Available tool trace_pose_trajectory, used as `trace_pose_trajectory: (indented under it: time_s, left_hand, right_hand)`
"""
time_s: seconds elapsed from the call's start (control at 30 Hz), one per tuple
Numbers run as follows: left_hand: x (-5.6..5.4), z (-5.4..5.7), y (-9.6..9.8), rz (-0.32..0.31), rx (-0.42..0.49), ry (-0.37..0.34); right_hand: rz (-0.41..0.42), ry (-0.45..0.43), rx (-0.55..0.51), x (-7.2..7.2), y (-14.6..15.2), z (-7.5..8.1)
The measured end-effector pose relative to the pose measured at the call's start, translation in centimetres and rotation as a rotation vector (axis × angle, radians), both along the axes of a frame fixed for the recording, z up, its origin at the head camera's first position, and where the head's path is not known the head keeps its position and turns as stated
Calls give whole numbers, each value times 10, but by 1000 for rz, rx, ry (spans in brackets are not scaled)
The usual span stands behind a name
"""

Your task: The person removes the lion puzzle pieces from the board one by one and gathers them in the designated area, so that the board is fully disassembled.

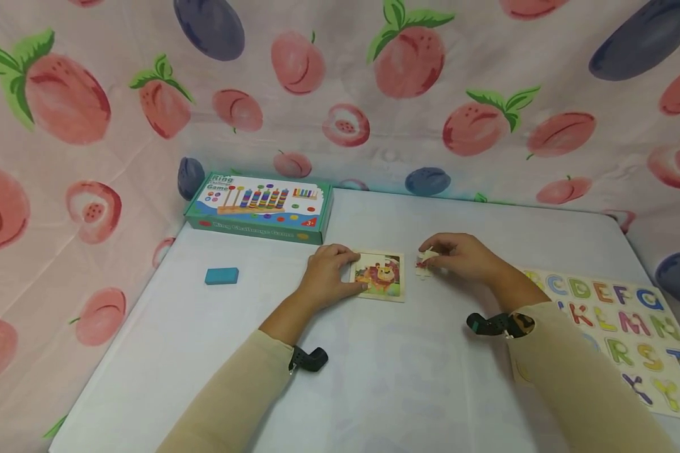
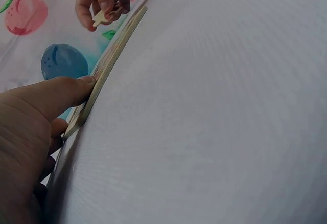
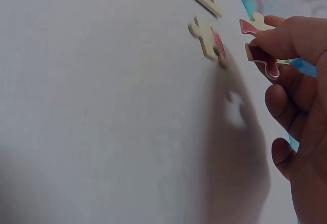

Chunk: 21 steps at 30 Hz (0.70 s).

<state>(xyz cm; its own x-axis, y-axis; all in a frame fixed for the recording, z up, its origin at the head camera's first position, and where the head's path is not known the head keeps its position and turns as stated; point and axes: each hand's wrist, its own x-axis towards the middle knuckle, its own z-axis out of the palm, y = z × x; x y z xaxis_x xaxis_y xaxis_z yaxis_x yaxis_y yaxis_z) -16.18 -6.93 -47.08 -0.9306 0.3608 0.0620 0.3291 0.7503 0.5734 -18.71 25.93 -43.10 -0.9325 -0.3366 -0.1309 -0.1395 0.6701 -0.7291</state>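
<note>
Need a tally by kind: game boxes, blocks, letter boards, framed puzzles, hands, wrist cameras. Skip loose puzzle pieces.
Game box: 1
Blue block: 1
Letter board: 1
Framed puzzle: 1
Hands: 2 (left hand, right hand)
Wrist cameras: 2 (left camera, right camera)
Total: 8
</note>
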Motion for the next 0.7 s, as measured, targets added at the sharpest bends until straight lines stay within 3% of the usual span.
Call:
trace_pose_trajectory:
  time_s: [0.37,0.7]
  left_hand:
    - [1,-1,0,-2,3,6]
    - [1,1,0,-11,-2,16]
  right_hand:
    - [33,-6,38,12,30,-7]
    - [69,85,69,18,33,-16]
